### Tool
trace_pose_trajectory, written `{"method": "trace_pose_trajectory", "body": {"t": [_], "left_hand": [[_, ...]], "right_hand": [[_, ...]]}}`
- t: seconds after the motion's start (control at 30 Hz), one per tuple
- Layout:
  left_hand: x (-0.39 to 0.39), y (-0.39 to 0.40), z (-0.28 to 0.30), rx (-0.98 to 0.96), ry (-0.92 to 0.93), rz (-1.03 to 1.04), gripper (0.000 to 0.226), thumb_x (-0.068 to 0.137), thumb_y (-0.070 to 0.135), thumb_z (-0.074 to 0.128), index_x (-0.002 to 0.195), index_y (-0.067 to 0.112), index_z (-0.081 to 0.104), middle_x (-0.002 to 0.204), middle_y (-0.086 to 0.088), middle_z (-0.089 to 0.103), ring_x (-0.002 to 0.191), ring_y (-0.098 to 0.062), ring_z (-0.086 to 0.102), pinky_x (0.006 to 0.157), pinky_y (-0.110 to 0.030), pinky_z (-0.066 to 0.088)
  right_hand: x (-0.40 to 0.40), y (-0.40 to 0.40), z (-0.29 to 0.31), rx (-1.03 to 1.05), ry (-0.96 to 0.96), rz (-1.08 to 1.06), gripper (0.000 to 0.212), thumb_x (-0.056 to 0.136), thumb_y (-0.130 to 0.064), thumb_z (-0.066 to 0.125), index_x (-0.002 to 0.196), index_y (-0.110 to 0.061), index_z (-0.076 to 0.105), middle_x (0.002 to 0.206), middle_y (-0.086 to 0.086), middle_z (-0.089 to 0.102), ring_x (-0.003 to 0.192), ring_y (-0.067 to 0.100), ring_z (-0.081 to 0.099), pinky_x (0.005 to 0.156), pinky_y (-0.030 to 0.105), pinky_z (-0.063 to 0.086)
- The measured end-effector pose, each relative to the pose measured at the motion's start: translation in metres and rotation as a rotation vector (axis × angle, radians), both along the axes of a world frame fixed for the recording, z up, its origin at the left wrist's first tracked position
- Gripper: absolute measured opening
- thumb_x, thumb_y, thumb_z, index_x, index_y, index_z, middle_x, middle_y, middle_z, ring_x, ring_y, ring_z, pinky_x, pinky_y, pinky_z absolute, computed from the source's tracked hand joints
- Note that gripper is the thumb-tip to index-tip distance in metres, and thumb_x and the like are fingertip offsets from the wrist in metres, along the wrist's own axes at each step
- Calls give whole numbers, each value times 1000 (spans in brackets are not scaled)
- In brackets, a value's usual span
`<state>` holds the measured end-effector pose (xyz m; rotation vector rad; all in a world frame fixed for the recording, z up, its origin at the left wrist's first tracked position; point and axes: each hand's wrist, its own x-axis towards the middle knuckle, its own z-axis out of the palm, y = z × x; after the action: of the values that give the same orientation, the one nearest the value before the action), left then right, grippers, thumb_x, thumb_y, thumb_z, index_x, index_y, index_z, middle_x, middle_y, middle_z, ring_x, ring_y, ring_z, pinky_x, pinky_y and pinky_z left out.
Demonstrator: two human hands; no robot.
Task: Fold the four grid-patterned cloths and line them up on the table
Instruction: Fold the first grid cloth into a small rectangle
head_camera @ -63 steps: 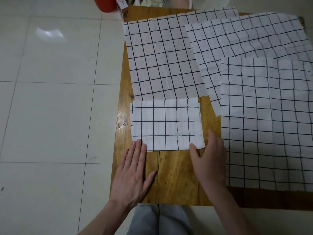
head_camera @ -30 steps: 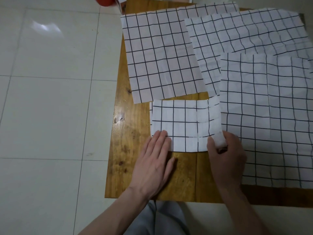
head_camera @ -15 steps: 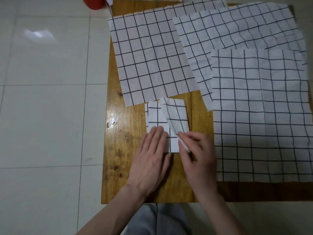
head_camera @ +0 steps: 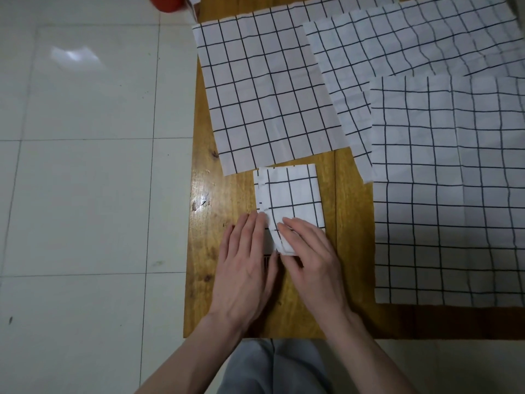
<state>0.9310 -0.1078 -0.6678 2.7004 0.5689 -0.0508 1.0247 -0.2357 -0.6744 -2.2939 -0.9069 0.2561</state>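
Observation:
A small folded grid cloth (head_camera: 292, 194) lies on the wooden table (head_camera: 210, 194) near its front left. My left hand (head_camera: 244, 268) lies flat with its fingertips on the cloth's near left corner. My right hand (head_camera: 309, 257) presses the folded-over flap down at the near edge, thumb under it. Three unfolded grid cloths lie flat: one at the back left (head_camera: 264, 89), one at the back right (head_camera: 412, 44), one at the right (head_camera: 449, 189) overlapping the back right one.
White floor tiles (head_camera: 85, 166) spread to the left of the table. A red object (head_camera: 166, 2) sits at the top edge beside the table's far left corner. My grey-trousered legs (head_camera: 272, 368) are below the table's front edge.
My right hand took the folded cloth's right end and swung it over to the left, halving it. That hand now presses the flap flat. My left hand stayed on the near left corner.

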Motion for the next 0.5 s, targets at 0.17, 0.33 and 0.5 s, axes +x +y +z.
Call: {"method": "trace_pose_trajectory", "body": {"t": [0.17, 0.33, 0.5], "left_hand": [[-2, 2, -1, -7, 13, -35, 68, 101, 25, 35, 167, 17, 23, 168, -14, 34, 159, -29, 27, 128, -54, 24], [-6, 6, -1, -9, 38, -61, 71, 97, 23, 36, 166, 17, 27, 169, -13, 32, 159, -29, 27, 127, -56, 25], [-4, 10, 0, -25, 47, -80, 69, 96, 27, 37, 165, 18, 33, 167, -14, 35, 157, -30, 30, 128, -55, 22]], "right_hand": [[4, 3, -3, -65, 31, 67, 62, 89, -24, 75, 146, -8, 56, 145, 4, 60, 140, 18, 49, 114, 39, 46], [9, 3, 0, -112, 129, 164, 73, 93, -38, 67, 157, -13, 42, 158, 0, 45, 151, 12, 33, 123, 36, 35], [20, -3, 15, -85, 273, 260, 64, 101, -33, 50, 161, -17, 35, 167, -6, 32, 155, 4, 22, 125, 35, 32]]}}
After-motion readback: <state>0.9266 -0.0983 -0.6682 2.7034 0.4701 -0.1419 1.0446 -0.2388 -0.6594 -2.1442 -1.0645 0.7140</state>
